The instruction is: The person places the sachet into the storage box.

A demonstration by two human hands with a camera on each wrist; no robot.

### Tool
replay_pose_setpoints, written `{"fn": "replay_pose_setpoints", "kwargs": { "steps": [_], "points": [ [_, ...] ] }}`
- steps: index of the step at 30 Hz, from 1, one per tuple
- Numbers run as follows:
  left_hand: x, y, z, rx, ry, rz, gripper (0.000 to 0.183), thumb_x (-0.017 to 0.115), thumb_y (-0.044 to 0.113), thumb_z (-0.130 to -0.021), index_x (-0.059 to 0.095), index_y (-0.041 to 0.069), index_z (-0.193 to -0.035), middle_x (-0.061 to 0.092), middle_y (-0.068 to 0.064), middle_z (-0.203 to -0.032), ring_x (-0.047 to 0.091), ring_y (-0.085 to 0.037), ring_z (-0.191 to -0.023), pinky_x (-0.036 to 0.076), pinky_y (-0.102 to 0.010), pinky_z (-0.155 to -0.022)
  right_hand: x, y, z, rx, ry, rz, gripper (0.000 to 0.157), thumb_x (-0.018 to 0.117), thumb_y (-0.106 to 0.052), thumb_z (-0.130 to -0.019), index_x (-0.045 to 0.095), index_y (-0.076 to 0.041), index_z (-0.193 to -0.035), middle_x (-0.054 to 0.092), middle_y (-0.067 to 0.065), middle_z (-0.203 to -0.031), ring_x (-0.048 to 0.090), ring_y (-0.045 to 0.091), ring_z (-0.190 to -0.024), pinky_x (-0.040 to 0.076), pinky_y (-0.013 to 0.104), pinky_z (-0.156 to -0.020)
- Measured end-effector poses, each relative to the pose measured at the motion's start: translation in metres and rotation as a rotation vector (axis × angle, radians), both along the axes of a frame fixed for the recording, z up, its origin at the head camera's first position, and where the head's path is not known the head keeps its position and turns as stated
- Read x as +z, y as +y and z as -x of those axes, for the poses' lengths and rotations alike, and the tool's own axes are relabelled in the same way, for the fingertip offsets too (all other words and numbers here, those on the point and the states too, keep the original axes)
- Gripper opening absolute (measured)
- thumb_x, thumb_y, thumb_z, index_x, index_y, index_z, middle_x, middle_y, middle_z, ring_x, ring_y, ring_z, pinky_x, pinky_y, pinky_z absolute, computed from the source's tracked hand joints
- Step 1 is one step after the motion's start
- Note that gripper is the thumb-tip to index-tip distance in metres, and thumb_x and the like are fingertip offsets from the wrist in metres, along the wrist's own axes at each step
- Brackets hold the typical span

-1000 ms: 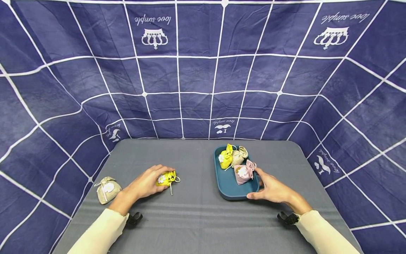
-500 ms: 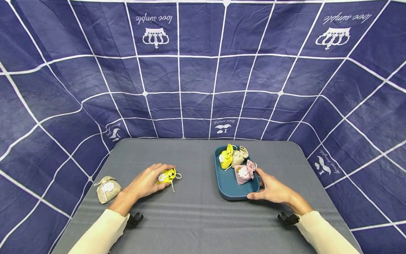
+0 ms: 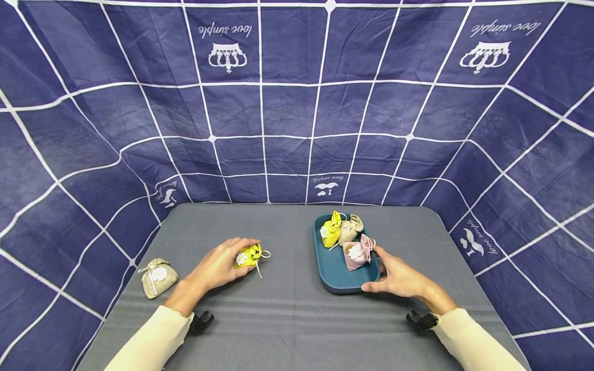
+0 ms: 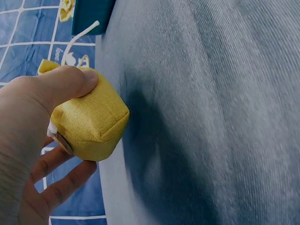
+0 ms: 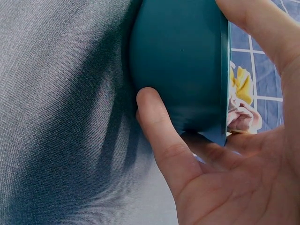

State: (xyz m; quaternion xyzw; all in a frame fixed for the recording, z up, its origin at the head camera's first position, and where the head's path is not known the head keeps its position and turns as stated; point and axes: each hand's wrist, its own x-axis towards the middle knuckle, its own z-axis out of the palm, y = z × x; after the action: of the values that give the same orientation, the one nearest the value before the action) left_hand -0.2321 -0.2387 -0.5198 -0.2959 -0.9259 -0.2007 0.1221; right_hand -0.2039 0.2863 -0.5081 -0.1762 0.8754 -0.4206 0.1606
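My left hand point(image 3: 221, 264) holds a small yellow drawstring pouch point(image 4: 93, 117) with a white flower on it, thumb on one side and fingers on the other. In the left wrist view its shadow falls on the grey cloth beside it. At the right, my right hand point(image 3: 400, 275) grips the near right corner of a teal tray point(image 3: 341, 278), its thumb on the near wall and fingers along the right side. Inside the tray lie another yellow pouch point(image 3: 330, 234), a beige pouch point(image 3: 349, 231) and a pink pouch point(image 3: 355, 254).
A second beige pouch point(image 3: 161, 284) with a white flower lies at the left of the grey table point(image 3: 292, 314), beside my left forearm. A blue cloth point(image 3: 287, 108) with white grid lines hangs behind the table and along both sides.
My left hand has shifted slightly to the right with the yellow pouch in it. The right hand and the tray stay in place.
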Motion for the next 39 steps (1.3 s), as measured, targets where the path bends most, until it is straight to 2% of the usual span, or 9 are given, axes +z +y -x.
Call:
{"fn": "replay_pose_setpoints", "kwargs": {
  "steps": [5, 13, 19, 24, 39],
  "points": [
    [0.003, 0.008, 0.000, 0.004, 0.007, -0.009, 0.071, 0.102, 0.026, -0.089, 0.073, 0.023, -0.154, 0.082, -0.002, -0.133, 0.079, -0.021, -0.113, 0.066, -0.048, -0.094, 0.000, 0.000, 0.000, -0.008, 0.008, -0.012, 0.117, 0.103, -0.031, -0.090, 0.030, 0.007, -0.174, 0.076, 0.028, -0.134, 0.081, 0.015, -0.089, 0.064, 0.028, -0.080],
    [0.009, 0.022, 0.003, 0.003, -0.001, -0.021, 0.070, 0.101, 0.028, -0.089, 0.072, 0.026, -0.154, 0.081, 0.000, -0.138, 0.079, -0.019, -0.116, 0.066, -0.047, -0.096, -0.001, 0.001, 0.000, -0.008, 0.016, -0.014, 0.118, 0.103, -0.032, -0.090, 0.030, 0.007, -0.174, 0.078, 0.024, -0.126, 0.080, 0.015, -0.088, 0.064, 0.028, -0.078],
    [0.014, 0.032, 0.003, -0.005, 0.012, -0.034, 0.070, 0.102, 0.028, -0.089, 0.073, 0.026, -0.153, 0.081, 0.001, -0.133, 0.077, -0.016, -0.108, 0.066, -0.044, -0.091, -0.001, 0.001, 0.001, -0.008, 0.026, -0.023, 0.118, 0.103, -0.032, -0.089, 0.031, 0.007, -0.173, 0.076, 0.027, -0.133, 0.079, 0.015, -0.094, 0.064, 0.028, -0.080],
    [0.018, 0.042, 0.004, -0.008, 0.031, -0.039, 0.070, 0.102, 0.030, -0.089, 0.073, 0.027, -0.153, 0.081, 0.002, -0.127, 0.074, -0.015, -0.101, 0.064, -0.040, -0.086, -0.002, 0.001, 0.000, -0.011, 0.006, -0.010, 0.119, 0.103, -0.031, -0.090, 0.028, 0.008, -0.174, 0.074, 0.031, -0.136, 0.081, 0.016, -0.091, 0.065, 0.028, -0.080],
    [0.029, 0.082, 0.012, -0.038, 0.005, -0.074, 0.072, 0.101, 0.028, -0.090, 0.071, 0.028, -0.156, 0.080, 0.002, -0.132, 0.076, -0.017, -0.107, 0.066, -0.042, -0.093, -0.001, 0.000, -0.001, -0.016, 0.003, -0.019, 0.119, 0.103, -0.031, -0.090, 0.028, 0.008, -0.174, 0.075, 0.031, -0.136, 0.082, 0.016, -0.090, 0.064, 0.028, -0.080]
  ]
}}
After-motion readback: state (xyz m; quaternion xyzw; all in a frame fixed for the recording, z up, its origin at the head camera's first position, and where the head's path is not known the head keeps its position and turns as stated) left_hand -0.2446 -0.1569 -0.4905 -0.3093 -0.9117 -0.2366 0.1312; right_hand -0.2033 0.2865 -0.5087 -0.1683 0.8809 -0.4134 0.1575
